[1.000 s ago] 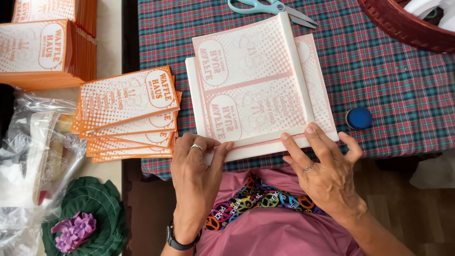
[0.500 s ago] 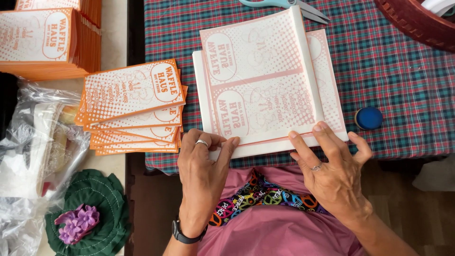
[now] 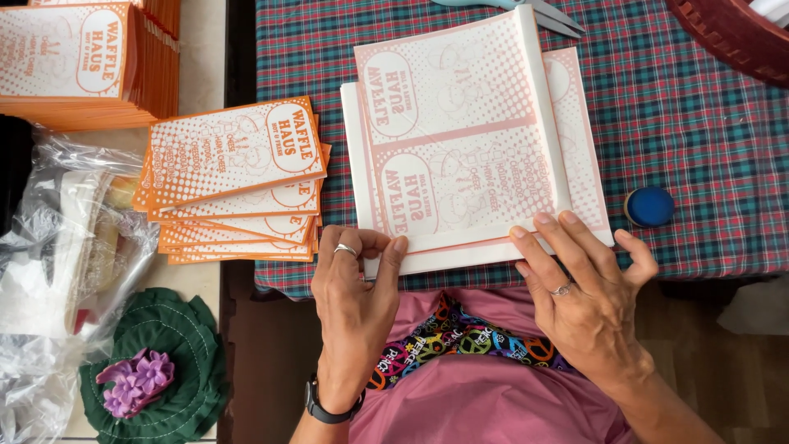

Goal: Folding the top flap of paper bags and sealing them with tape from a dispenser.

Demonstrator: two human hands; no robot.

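Both hands on a white printed sheet at the cloth's near edge.

Left hand pinching the sheet at its 7 o'clock corner, fingertips pressed together; right hand spread flat on the 5 o'clock edge. Blue cap at 3 o'clock on the plaid cloth, orange stack at 9, scissors at 12, green hat at 8.
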